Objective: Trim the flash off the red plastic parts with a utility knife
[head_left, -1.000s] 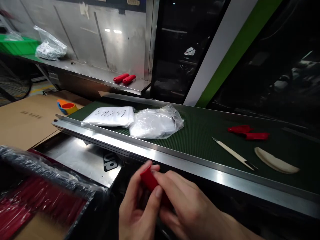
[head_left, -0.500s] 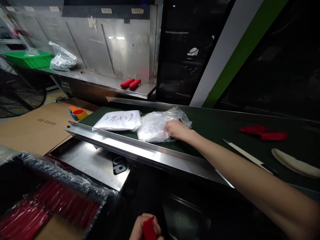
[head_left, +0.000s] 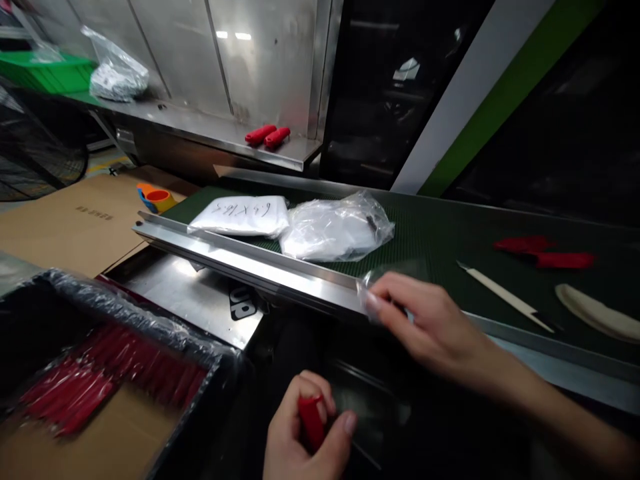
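My left hand (head_left: pixel 305 433) sits at the bottom middle, closed around a small red plastic part (head_left: pixel 311 421). My right hand (head_left: pixel 425 320) hovers over the steel rail (head_left: pixel 260 267) of the green conveyor belt (head_left: pixel 440 233), pinching a thin clear plastic bag (head_left: pixel 380 283) between thumb and fingers. The bag hangs down in front of the rail toward the left hand. Behind it on the belt lie a crumpled pile of clear bags (head_left: pixel 337 230) and a flat white packet with handwriting (head_left: pixel 243 217).
A black-lined cardboard box (head_left: pixel 100 387) with several red parts stands at lower left. On the belt at right lie two red parts (head_left: pixel 545 252), a thin knife (head_left: pixel 505 297) and a cream curved piece (head_left: pixel 597 313). Two red parts (head_left: pixel 267 135) rest on a steel shelf behind.
My right hand has drawn back from the bag pile to the rail, now pinching one clear bag. My left hand has risen slightly with the red part.
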The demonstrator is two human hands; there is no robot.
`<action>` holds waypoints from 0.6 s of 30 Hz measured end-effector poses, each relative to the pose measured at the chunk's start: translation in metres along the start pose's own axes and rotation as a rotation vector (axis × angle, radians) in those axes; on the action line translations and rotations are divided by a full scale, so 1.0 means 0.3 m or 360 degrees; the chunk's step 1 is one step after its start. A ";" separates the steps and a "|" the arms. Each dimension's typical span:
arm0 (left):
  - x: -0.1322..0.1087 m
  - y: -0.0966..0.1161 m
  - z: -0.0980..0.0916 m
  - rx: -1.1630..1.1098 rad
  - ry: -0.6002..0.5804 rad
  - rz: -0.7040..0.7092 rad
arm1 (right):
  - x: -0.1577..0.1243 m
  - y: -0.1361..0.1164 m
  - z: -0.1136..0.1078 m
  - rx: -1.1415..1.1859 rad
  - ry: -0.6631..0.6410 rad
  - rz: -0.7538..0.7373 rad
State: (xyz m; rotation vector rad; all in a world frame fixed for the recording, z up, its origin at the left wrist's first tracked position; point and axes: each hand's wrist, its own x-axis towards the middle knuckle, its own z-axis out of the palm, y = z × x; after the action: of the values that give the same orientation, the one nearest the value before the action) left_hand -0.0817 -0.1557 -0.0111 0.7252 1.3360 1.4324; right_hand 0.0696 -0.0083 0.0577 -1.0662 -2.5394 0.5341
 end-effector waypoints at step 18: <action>-0.020 -0.038 0.059 0.0135 -0.0420 -0.0534 | -0.403 -0.069 0.275 0.0865 -0.0064 0.0487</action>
State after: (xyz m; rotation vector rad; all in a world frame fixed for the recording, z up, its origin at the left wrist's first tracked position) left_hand -0.0608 -0.1565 -0.0172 0.6815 1.2477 0.9837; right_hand 0.1010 -0.1276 -0.0240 -1.2277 -2.0699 1.2484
